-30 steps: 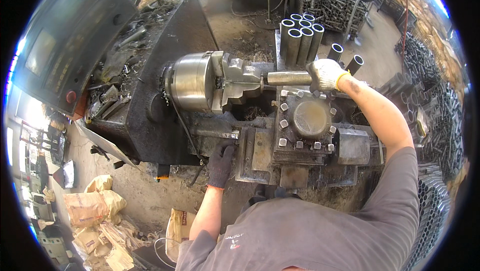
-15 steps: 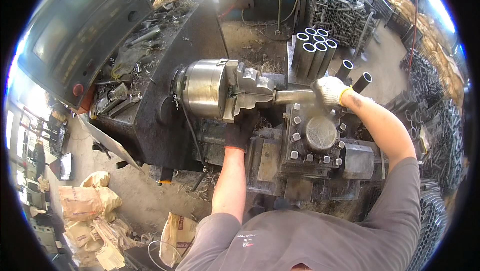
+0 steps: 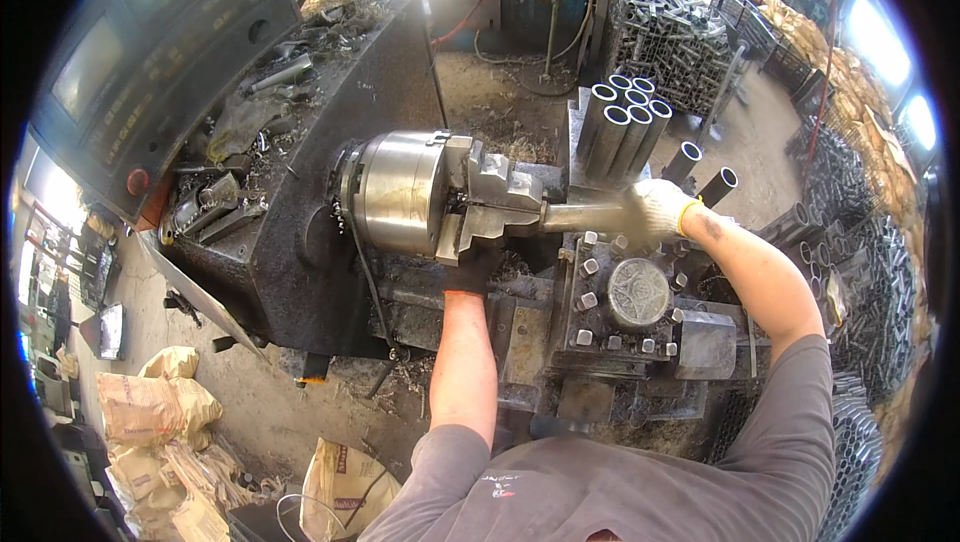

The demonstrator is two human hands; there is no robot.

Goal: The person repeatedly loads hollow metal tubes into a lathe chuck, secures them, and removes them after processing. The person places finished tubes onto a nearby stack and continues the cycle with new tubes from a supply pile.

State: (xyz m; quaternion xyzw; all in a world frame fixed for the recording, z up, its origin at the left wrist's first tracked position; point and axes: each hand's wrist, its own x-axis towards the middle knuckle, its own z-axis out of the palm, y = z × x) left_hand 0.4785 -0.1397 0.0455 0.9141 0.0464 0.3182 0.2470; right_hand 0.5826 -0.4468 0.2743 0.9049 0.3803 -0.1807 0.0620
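Metal tube [image 3: 583,218] looks shiny, gripped by right hand [image 3: 660,210]; left hand [image 3: 477,272] has unclear grip; wire basket [image 3: 672,80] holds metal pieces [image 3: 660,20].

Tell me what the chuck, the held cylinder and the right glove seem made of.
Chuck: metal, probably steel, machined smooth, by its bright sheen.
Cylinder: likely steel too, smooth, with a pale highlight along it.
Right glove: fabric, perhaps knitted cotton, by its matte, off-white look; weave too blurred to confirm.
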